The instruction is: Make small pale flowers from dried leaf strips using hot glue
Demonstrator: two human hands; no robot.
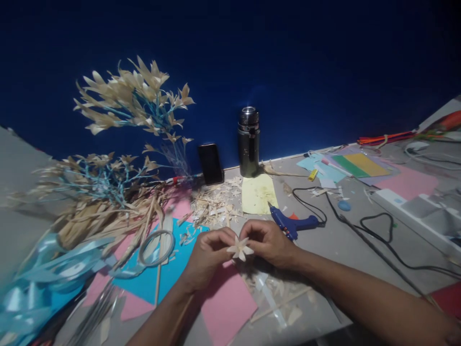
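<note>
Between my two hands is a small cream-coloured craft flower [240,249] with several pointed petals, its face turned toward me. My left hand [206,254] pinches its left side between thumb and fingers. On the other side, my right hand [270,242] grips the flower with thumb and forefinger. Just beyond the right hand lies a blue glue gun [293,222], its nozzle over the edge of a yellow paper sheet [257,194]. Below the hands is a pink paper sheet [228,307], with pale scraps beside it.
Bunches of similar flowers on blue stems [137,103] stand at the left. A dark flask [248,144] and a phone [211,164] stand by the wall. Light blue ribbon [54,274] and a tape roll [156,248] lie left; black cable [374,235] and a power strip [406,221] right.
</note>
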